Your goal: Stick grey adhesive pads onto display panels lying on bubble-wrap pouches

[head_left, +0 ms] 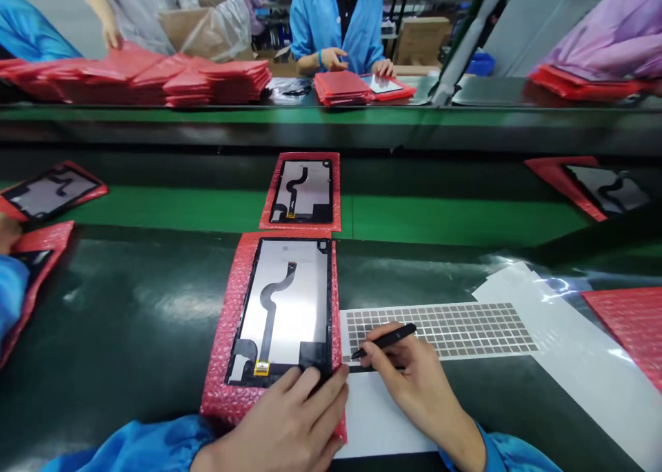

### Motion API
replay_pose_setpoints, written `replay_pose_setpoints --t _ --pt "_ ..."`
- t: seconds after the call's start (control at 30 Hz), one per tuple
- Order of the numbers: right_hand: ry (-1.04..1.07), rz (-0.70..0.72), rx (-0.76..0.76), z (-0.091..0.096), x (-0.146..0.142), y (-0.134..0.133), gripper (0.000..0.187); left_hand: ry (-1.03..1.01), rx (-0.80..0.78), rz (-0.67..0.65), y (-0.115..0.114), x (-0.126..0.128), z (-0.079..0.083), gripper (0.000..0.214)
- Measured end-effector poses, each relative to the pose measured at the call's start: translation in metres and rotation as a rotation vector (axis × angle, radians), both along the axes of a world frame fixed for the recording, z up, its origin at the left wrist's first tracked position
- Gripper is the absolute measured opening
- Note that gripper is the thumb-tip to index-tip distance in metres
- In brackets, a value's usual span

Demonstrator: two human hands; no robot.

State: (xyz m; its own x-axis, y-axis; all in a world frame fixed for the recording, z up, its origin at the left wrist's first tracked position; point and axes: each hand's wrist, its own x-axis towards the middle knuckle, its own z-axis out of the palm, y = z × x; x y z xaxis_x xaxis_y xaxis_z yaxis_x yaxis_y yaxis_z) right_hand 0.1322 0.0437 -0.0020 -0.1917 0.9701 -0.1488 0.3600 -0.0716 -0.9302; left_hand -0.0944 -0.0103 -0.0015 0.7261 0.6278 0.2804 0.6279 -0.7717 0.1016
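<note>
A tablet screen panel (289,306) lies back side up on a red bubble-wrap bag (227,334) in front of me. My left hand (287,424) rests on the panel's near right corner, fingers together and pressing flat on it. My right hand (418,382) pinches black tweezers (385,339), whose tip touches the left end of a sticker sheet (445,328) covered with small grey squares. The sheet lies just right of the panel.
A second panel on a red bag (303,190) sits on the green conveyor (439,220) beyond, with others at left (49,192) and right (594,182). Stacks of red bags (155,79) and workers in blue coats (336,16) line the far bench. White backing paper (569,348) lies right.
</note>
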Motion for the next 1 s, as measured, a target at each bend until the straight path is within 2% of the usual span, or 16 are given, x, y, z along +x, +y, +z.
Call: replay_pose_setpoints --t 0.13,0.33,0.6,0.77,1.0 --pt "-0.015 -0.024 0.027 0.0034 -0.0011 0.0004 0.015 0.051 0.028 -0.008 0.0078 0.0023 -0.0007 0.039" --pt "-0.031 -0.030 0.033 0.0039 -0.0026 0.0011 0.015 0.109 0.042 -0.027 0.0046 0.0043 0.0006 0.040" --pt "-0.064 0.051 0.037 0.0057 0.0026 0.0017 0.011 0.159 0.045 -0.063 0.0043 -0.0002 -0.0007 0.048" --pt "-0.062 0.043 0.038 0.0063 0.0024 0.0014 0.009 0.173 0.060 -0.060 0.0017 -0.0003 -0.0023 0.033" --pt "0.008 -0.017 -0.044 0.0068 0.0006 0.0022 0.012 0.159 0.061 -0.048 0.0018 0.0029 -0.0015 0.032"
